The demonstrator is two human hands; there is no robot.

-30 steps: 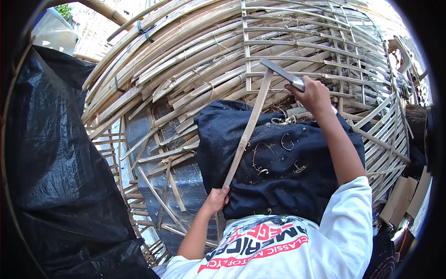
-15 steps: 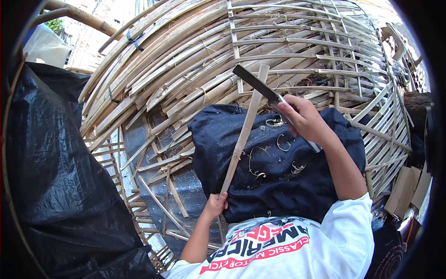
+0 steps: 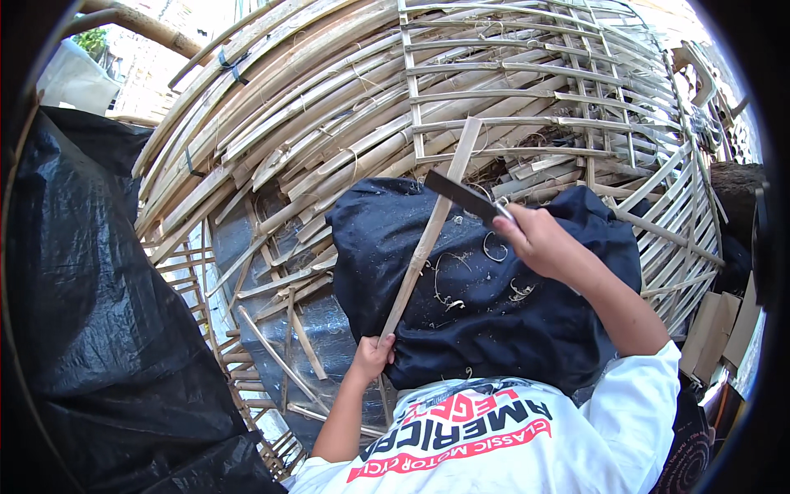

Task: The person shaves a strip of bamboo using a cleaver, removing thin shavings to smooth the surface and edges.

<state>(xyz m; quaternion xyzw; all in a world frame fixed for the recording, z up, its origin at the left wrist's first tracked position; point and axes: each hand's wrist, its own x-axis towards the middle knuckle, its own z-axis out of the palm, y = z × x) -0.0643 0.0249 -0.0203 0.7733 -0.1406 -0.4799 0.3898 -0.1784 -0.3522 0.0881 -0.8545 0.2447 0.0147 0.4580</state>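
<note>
My left hand is closed round the lower end of a flat bamboo strip, which slants up and away to the right above my lap. In my right hand is a knife with a broad dark blade and a pale metal handle, partly hidden by the fingers. The blade lies across the upper part of the strip; whether its edge touches the bamboo I cannot tell. Beneath both is a dark cloth over my lap, scattered with thin curled bamboo shavings.
A large pile of split bamboo spreads across the far side, with a woven bamboo lattice on top. Black plastic sheeting hangs at the left. Cardboard stands at the right. Loose bamboo pieces lie on grey sheeting beside my left arm.
My right hand has moved nearer along the strip, bringing the knife blade down from beside the strip's top to across it. The left hand keeps its hold. The view has shifted slightly.
</note>
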